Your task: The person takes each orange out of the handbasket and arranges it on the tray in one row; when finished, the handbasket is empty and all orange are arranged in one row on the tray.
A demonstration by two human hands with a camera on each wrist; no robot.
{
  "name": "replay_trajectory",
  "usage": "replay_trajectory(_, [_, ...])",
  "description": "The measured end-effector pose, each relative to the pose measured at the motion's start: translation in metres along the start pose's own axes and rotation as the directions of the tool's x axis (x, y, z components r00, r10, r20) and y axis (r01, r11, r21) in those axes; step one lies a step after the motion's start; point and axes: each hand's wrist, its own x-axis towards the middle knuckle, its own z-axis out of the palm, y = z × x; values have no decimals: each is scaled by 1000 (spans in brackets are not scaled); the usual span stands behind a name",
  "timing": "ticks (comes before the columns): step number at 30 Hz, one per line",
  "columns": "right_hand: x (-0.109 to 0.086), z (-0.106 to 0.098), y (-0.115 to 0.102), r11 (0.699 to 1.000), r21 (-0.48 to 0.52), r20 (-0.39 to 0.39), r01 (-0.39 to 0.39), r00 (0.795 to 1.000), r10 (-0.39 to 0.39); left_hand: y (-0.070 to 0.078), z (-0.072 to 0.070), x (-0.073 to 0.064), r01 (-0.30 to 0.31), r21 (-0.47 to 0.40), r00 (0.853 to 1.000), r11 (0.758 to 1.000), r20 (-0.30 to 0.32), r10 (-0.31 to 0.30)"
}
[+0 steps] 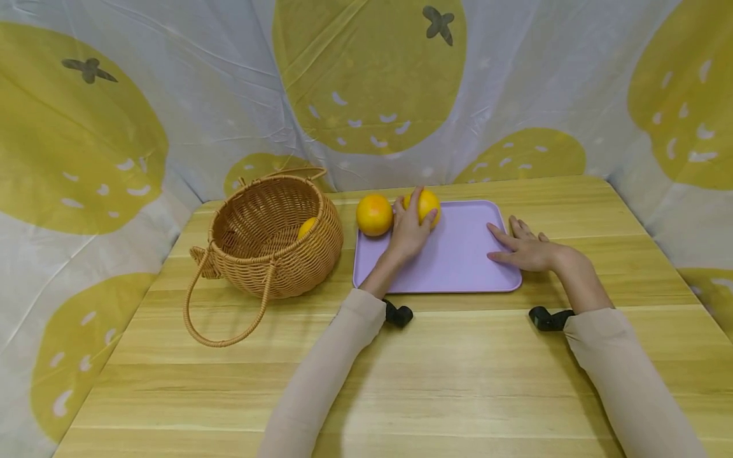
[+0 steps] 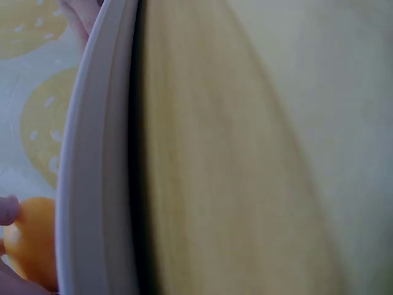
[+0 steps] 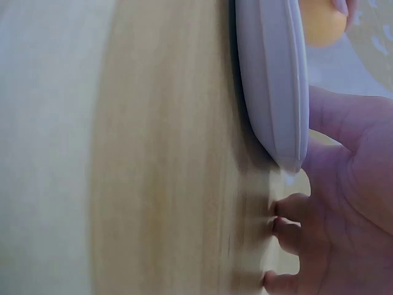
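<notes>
My left hand (image 1: 408, 234) holds an orange (image 1: 431, 205) near the back edge of a lilac tray (image 1: 464, 261), its fingers spread around the fruit from above. Just left of it, a second orange (image 1: 375, 215) sits at the tray's back left corner. At the tray's right end is my right hand (image 1: 531, 250), fingers spread and thumb side over the rim. The right wrist view shows that palm beside the tray's edge, with several fingertips (image 3: 284, 283) down at the tabletop. From the left wrist, the tray's side hides part of the held orange (image 2: 34, 246).
Left of the tray stands a round wicker basket (image 1: 286, 273), one handle hanging toward the front and the other at the back. Part of another orange (image 1: 307, 227) shows inside it. The wooden table (image 1: 458, 381) meets a fruit-patterned cloth (image 1: 229, 95) behind.
</notes>
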Motion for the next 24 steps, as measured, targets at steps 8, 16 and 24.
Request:
replay_trajectory(8, [0, 0, -1, 1000, 0, -2, 1, 1000, -1, 14, -2, -11, 2, 249, 1000, 969, -27, 5])
replay_trajectory(16, [0, 0, 0, 1000, -7, -5, 5, 1000, -5, 39, -30, -26, -68, 312, 998, 948, 14, 67])
replay_trajectory(24, [-1, 0, 1, 1000, 1, -1, 9, 1000, -9, 64, -102, -24, -170, 201, 985, 965, 73, 158])
